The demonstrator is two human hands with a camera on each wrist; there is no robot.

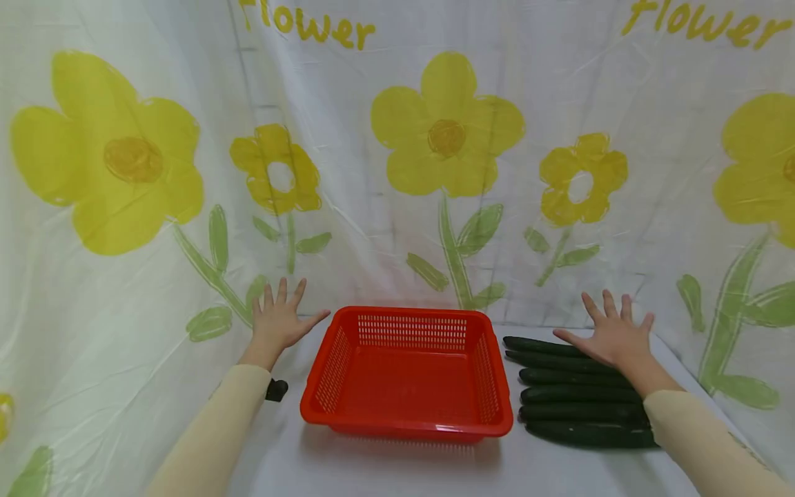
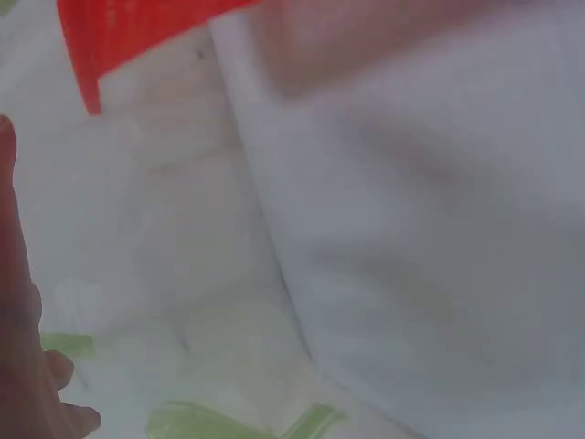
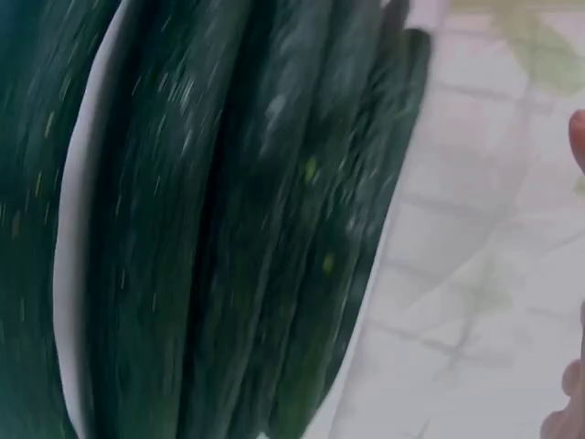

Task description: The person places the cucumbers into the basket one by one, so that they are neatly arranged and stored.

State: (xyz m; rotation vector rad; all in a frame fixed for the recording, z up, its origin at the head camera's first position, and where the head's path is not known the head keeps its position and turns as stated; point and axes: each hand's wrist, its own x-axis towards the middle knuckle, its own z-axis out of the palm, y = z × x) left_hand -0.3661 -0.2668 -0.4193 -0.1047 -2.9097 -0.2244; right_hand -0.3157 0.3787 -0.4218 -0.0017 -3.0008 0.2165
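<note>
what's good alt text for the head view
A red rectangular slotted plastic basket sits on a white tabletop between a person's spread bare left hand and right hand, six long dark-green cucumbers to its right. Behind hangs white yellow-flowered cloth.

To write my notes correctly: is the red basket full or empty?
Empty. In the head view, the red basket has a bare floor; the green vegetables lie beside it.

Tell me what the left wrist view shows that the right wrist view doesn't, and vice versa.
Only the left wrist view shows part of the red basket and the left hand. Only the right wrist view shows the cucumbers and, at its edge, bits of the right hand. Both show white tabletop and pale curtain with green leaf prints.
</note>
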